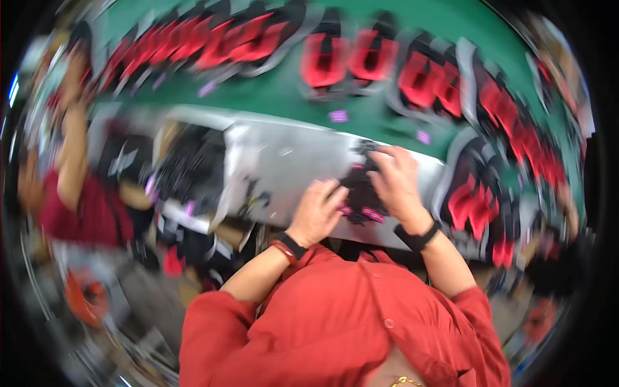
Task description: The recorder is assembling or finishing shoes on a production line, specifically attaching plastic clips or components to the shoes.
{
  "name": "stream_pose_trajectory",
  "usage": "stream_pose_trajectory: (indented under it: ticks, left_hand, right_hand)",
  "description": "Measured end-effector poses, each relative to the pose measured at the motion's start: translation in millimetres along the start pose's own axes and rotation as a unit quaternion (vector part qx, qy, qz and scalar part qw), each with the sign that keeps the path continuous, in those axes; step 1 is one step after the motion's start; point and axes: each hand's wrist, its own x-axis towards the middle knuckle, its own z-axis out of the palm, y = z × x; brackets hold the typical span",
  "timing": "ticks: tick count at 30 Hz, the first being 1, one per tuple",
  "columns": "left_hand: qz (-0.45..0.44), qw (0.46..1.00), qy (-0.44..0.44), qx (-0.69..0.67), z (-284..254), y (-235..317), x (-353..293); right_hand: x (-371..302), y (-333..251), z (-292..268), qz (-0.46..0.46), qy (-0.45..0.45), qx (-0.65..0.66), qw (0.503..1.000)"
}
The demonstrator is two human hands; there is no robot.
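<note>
Fingers (pixel 331 191) bent, it's left hand (pixel 313 214) and right hand (pixel 401 187) either side of the black pieces (pixel 362 186) on the silver tabletop (pixel 277 151), and blur means I can't tell whether either grips!

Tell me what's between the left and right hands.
Head view: a blurred heap of black pieces with some pink bits, on the silver surface.

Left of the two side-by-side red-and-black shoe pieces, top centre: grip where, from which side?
Probably pinch the rounded red end of that shoe piece, coming from the wearer's side: its U-shaped red part curves toward them, while the neighbouring shoe piece sits close on its right. Blur hides finer edges.
</note>
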Motion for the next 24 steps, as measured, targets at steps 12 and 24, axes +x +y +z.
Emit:
stream_pose_trajectory:
  ticks: [12, 24]
  left_hand:
    - [-0.634, 0.699, 0.311, 0.108, 48.5, 38.1, -369.1]
    - [-0.490, 0.710, 0.417, 0.285, -177.3, -57.8, -497.3]
  right_hand:
    - [-41.6, -75.8, 29.5, -0.310, -0.196, 0.052, 0.929]
    - [-52.3, -300.3, 168.3, -0.459, -0.312, 0.093, 0.827]
